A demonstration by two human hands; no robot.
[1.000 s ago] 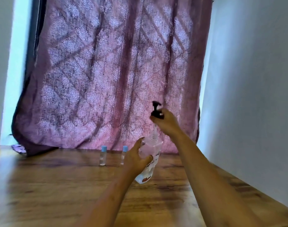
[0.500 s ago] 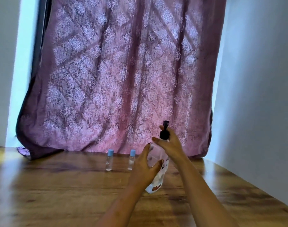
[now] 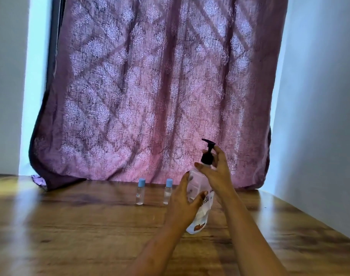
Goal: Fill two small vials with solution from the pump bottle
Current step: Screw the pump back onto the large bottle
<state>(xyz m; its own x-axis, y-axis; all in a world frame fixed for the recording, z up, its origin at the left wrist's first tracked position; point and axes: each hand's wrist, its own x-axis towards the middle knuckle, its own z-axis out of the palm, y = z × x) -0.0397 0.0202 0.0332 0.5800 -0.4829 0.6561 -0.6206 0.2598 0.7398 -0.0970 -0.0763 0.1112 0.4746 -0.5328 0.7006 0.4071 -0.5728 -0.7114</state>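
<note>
**A:** Where is the pump bottle [image 3: 199, 184]?

**B:** Right of the middle of the wooden surface [image 3: 70, 236], in both hands. It leans a little. I cannot tell whether its base touches the wood.

**A:** How do the hands hold it?

**B:** The left hand [image 3: 182, 206] grips the clear body, fingers [image 3: 187, 179] curled round the far side and the thumb across the label. The right hand [image 3: 217, 174] is at the neck, its fingers [image 3: 217, 154] curled about the collar of the black pump [image 3: 208, 154]. The spout points left.

**A:** And the vials?

**B:** Both stand upright with blue caps on, just left of the bottle and farther back, near the hem of the purple curtain [image 3: 160, 86]. The left vial [image 3: 140, 193] stands a little apart from the right vial [image 3: 167, 193], which is just beside the left hand. No hand touches either one.

**A:** Anything else?

**B:** A pale wall [image 3: 319, 116] runs along the right.
</note>
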